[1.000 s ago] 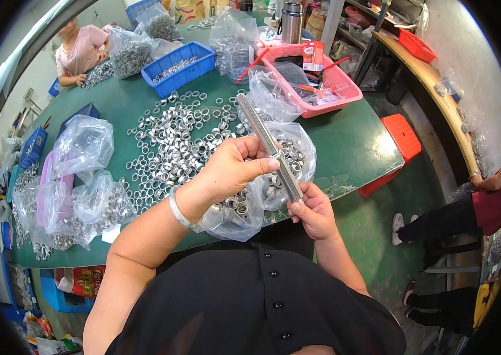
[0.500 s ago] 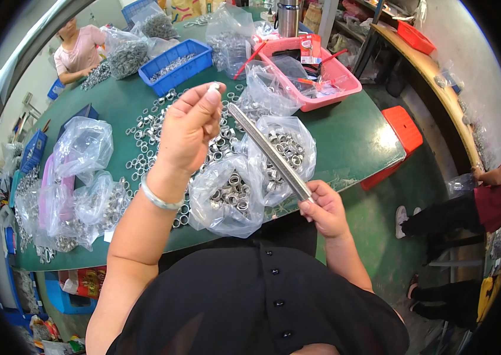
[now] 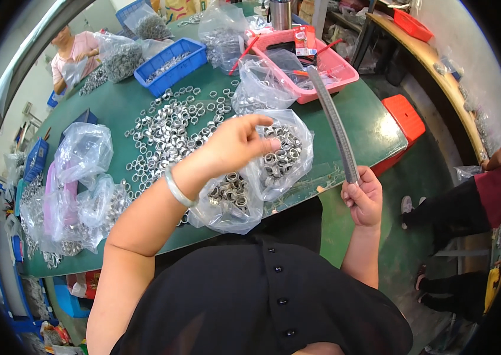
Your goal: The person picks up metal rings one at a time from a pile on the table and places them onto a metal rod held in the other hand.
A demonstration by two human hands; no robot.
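My right hand (image 3: 364, 197) is closed around the lower end of a grey metal ring mandrel (image 3: 336, 121), a tapered stick with markings that points up and away over the table's right side. Over a clear plastic bag of metal rings (image 3: 286, 155) reaches my left hand (image 3: 240, 142), thumb and forefinger apart and nothing visible between them. Its other fingers are partly hidden. A second bag of rings (image 3: 231, 198) lies below my left wrist. Loose silver rings (image 3: 170, 127) are heaped on the green table to the left of my left hand.
Beyond the rings stand a blue bin (image 3: 170, 66) and a pink basket (image 3: 274, 41) with bags and tools. More plastic bags (image 3: 88, 151) lie on the left. A red stool (image 3: 403, 121) stands by the table's right edge. One person (image 3: 76, 56) sits across; others stand at right.
My left hand has moved right and toward me, from near the mandrel's tip to above the ring bag, its pinch opened. My right hand has swung the mandrel right and more upright.
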